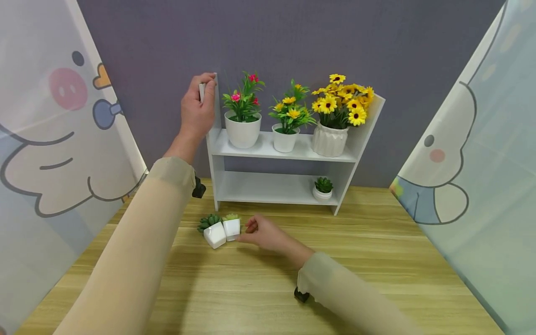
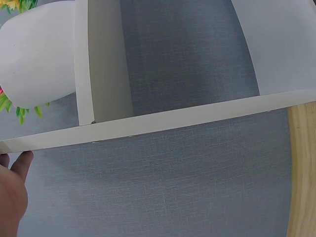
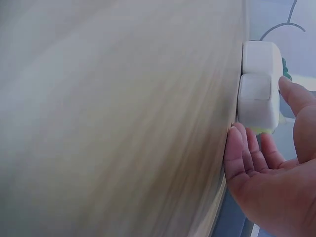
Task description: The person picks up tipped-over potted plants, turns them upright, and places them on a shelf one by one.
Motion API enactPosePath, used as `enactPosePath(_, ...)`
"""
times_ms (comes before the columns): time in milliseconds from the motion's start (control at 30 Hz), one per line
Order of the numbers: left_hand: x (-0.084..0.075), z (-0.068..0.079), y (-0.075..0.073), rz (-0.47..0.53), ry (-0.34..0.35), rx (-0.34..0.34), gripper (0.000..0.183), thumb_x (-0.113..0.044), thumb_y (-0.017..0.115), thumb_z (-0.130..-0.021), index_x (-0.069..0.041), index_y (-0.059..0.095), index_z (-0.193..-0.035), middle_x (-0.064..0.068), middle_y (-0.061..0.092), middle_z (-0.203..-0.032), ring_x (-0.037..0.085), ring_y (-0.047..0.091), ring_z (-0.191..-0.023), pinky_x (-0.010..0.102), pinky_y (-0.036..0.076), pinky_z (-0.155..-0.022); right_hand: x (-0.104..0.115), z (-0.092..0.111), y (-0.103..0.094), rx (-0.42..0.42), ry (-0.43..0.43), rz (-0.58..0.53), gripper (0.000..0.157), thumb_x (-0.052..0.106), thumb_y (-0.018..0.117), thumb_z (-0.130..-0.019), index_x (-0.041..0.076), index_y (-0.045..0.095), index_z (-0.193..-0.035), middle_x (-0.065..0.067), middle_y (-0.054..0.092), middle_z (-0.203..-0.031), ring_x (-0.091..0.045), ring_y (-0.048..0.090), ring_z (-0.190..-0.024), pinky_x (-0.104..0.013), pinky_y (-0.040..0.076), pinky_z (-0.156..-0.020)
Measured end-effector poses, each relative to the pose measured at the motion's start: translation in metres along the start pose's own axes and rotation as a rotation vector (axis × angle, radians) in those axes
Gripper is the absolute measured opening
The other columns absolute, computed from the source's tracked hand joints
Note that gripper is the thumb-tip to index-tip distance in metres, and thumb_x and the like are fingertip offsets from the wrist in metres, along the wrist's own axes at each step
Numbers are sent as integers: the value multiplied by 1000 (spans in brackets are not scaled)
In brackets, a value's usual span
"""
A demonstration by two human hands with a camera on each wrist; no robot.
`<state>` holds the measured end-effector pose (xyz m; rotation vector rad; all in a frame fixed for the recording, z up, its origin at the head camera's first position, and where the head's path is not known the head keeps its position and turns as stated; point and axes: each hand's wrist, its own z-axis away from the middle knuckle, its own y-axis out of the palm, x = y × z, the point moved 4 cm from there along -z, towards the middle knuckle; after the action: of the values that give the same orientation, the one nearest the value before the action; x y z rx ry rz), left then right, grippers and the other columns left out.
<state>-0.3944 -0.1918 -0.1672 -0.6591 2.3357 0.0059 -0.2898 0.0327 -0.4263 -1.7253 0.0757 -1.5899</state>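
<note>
My left hand (image 1: 198, 104) grips the top of the left side panel of a white two-tier shelf (image 1: 284, 181); in the left wrist view, its fingertips (image 2: 22, 163) show at the panel's edge. Two small white square pots lie tipped over on the table in front of the shelf: one pot (image 1: 215, 235) with a dark green succulent, the other pot (image 1: 232, 230) with a yellow-green plant. Beside the latter is my right hand (image 1: 268, 235), thumb and fingers spread apart at the pot. The right wrist view shows the pots' white bases (image 3: 256, 94) near the fingertips.
On the upper tier stand a pink-flowered pot (image 1: 243, 132), a smaller yellow-flowered pot (image 1: 285, 141) and a ribbed pot (image 1: 330, 141) of yellow daisies. A round-potted succulent (image 1: 323, 190) sits at the lower tier's right end. Under everything is a wooden table (image 1: 377, 260), with cartoon-printed cloth on both sides.
</note>
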Motion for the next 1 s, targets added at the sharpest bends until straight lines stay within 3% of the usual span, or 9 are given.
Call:
enactPosePath(300,0,1,-1,-4,0,-5,37,-36,49,-118,-7,62,-137,-2,62,-158,11,57,-146,27,45,-114,7,-11,12,-34,31,5,50,40,87,-97,5,63,-124,-7,68,-109,-18,63,-96,-31,55,-79)
enactPosePath(667,-1,1,0,-13,-10,3,38,-37,48,-119,-8,62,-138,-3,61,-159,12,57,-145,27,45,-111,5,-10,9,-29,52,-30,46,31,83,-101,1,63,-130,-11,68,-114,-20,62,-99,-31,54,-79)
enactPosePath(833,0,1,0,-14,-18,10,38,-38,48,-119,-8,61,-138,-3,60,-160,10,55,-148,28,44,-116,3,-10,6,-20,57,-38,48,29,82,-101,0,62,-134,-12,69,-117,-20,63,-101,-32,56,-80)
enactPosePath(1000,0,0,0,-12,-18,9,39,-38,48,-119,-8,61,-139,-3,61,-160,12,57,-146,27,44,-112,6,-12,6,-50,40,7,54,33,83,-99,-1,62,-136,-13,70,-120,-21,65,-103,-33,57,-81)
